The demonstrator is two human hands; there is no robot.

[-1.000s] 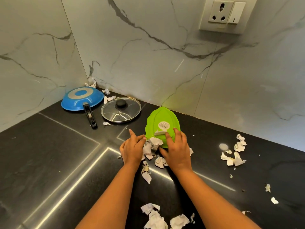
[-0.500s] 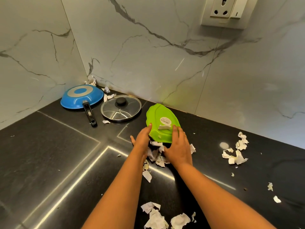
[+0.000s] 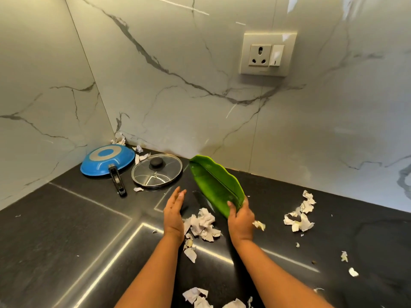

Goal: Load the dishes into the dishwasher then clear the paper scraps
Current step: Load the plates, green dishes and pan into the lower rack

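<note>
Gripping tilted plate (image 3: 213, 181) by near end, right hand (image 3: 241, 218) (thumb inside), left hand (image 3: 174, 210) straight-fingered beside scraps (image 3: 203, 223), pan (image 3: 106, 160) upturned in bench (image 3: 66, 241) corner

Head view, down onto countertop (image 3: 66, 230)

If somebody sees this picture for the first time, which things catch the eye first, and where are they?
The bright green leaf-shaped plate stands out most: the right hand grips its near end, tilted above the black counter. Torn white paper scraps lie heaped just right of the open left hand, with more scattered further right. In the far left corner a blue pan lies upside down beside a glass lid.
</note>
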